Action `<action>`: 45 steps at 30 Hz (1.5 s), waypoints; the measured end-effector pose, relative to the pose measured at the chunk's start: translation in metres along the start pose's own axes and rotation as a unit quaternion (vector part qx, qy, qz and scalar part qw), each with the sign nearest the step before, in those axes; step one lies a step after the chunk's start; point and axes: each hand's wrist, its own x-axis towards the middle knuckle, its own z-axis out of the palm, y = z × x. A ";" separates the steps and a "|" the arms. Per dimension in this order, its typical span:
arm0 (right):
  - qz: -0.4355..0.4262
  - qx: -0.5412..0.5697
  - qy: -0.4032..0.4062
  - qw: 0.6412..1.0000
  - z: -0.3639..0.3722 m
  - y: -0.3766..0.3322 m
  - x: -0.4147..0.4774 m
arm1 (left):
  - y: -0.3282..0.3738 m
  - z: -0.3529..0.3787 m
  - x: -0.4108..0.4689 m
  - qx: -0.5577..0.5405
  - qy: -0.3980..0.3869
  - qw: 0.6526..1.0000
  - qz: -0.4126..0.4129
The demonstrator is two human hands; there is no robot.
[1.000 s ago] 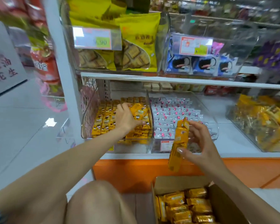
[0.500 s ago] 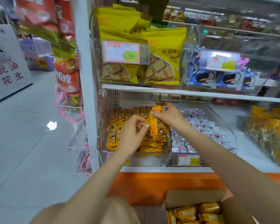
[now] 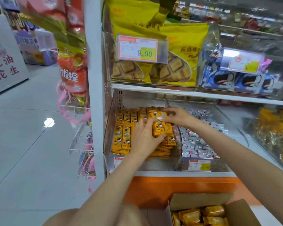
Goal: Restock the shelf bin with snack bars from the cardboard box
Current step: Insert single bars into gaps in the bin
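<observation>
Both hands are in the clear shelf bin (image 3: 108,128) now, pressing a bundle of orange snack bars (image 3: 162,128) flat onto the right side of the pile. Half a second ago that bundle was standing upright between the hands, and a second ago the right hand was holding it out over the cardboard box, so it has come down into the bin since then. The left hand (image 3: 144,137) grips the near end of the bundle, fingers wrapped around it. The right hand (image 3: 175,116) lies across the far end with fingers spread; can't tell if it's pinching or just pushing down. The left half of the bin has tidy rows of the same bars. The cardboard box (image 3: 199,201) sits bottom right, open, with more orange packs in it. The bin of silver wrapped sweets (image 3: 199,144) is just right of the hands.
</observation>
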 end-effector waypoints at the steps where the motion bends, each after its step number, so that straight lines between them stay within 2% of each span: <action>1: 0.000 0.006 -0.001 1.000 0.000 0.002 -0.002 | 0.001 0.001 0.000 0.006 -0.002 1.000 -0.001; 7: 0.018 0.039 0.041 0.998 0.005 0.003 -0.003 | 0.002 0.002 -0.001 -0.013 0.055 0.998 0.002; 11: 0.009 -0.017 0.048 0.999 0.004 0.000 -0.003 | -0.001 0.002 -0.004 0.020 0.108 0.994 0.008; 16: 0.004 -0.055 0.055 0.997 0.007 -0.002 -0.004 | -0.002 0.005 -0.001 0.013 0.087 0.996 -0.001; 20: 0.012 -0.060 0.068 0.996 0.008 -0.001 -0.005 | 0.000 0.006 0.002 0.018 0.117 0.993 -0.015; 22: 0.013 -0.030 0.070 0.997 0.007 -0.001 -0.003 | 0.000 0.004 0.004 0.008 0.141 0.989 -0.032; 25: 0.021 0.072 0.065 0.995 0.001 0.000 -0.006 | -0.004 -0.005 0.010 -0.056 0.210 0.973 -0.082; 27: 0.024 0.131 0.053 0.990 -0.004 0.001 -0.011 | -0.012 -0.011 0.020 -0.053 0.238 0.963 -0.114; 29: 0.022 0.180 0.033 0.983 -0.009 0.001 -0.018 | -0.024 -0.012 0.034 -0.019 0.222 0.963 -0.150; 34: 0.019 0.220 0.025 0.975 -0.018 0.012 -0.027 | -0.054 0.000 0.060 0.037 0.103 0.976 -0.186; 40: -0.002 0.275 0.007 0.961 -0.026 0.022 -0.030 | -0.065 0.003 0.078 0.022 0.018 0.984 -0.176; 45: -0.012 0.377 -0.048 0.925 -0.025 0.027 -0.025 | -0.060 -0.008 0.066 0.051 0.010 0.990 -0.133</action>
